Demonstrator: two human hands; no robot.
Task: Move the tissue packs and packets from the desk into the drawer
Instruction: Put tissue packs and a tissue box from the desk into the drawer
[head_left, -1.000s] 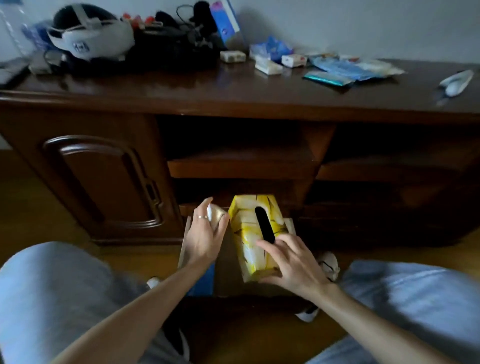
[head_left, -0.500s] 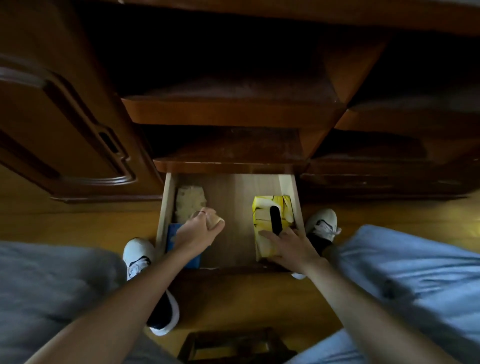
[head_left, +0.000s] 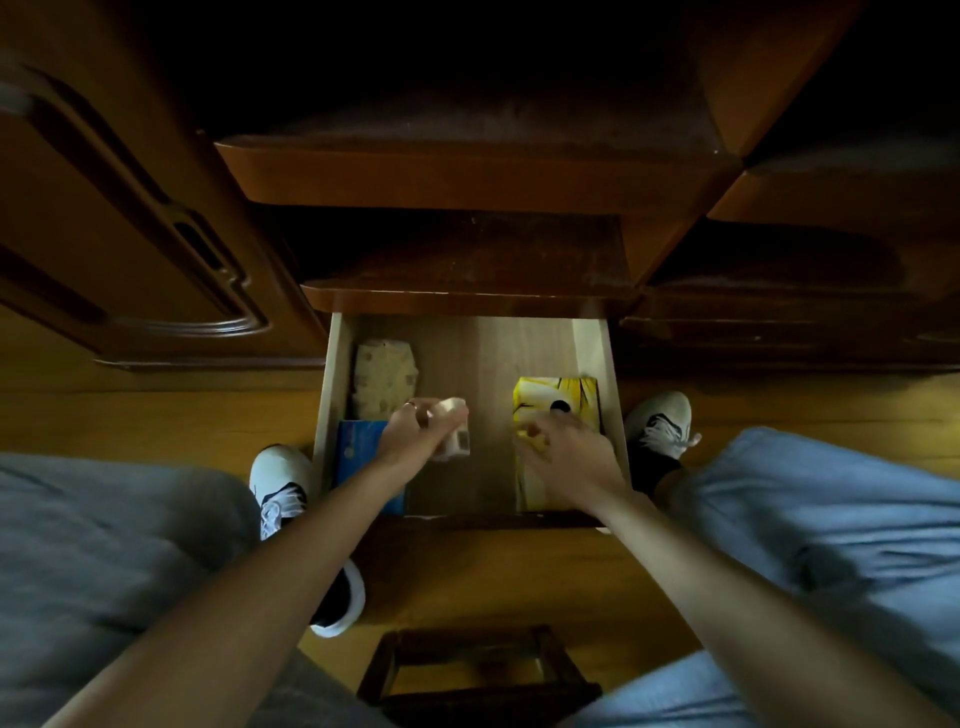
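Lowered into the drawer (head_left: 332, 395), left hand (head_left: 410, 436) grips a small pack (head_left: 453, 426); right hand (head_left: 566, 454) unclear.

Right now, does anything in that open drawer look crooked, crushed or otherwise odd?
Nothing is spilled or broken. The beige patterned tissue pack at the back left of the drawer looks soft and slightly rumpled. The yellow tissue box lies straight along the right wall. The left hand holds a small white pack above the drawer floor.

- I see a big dark brown wooden cabinet (head_left: 467, 171) with shelves.
- Its carved door (head_left: 119, 218) is at the left.
- The yellow wooden floor (head_left: 156, 410) looks dim.
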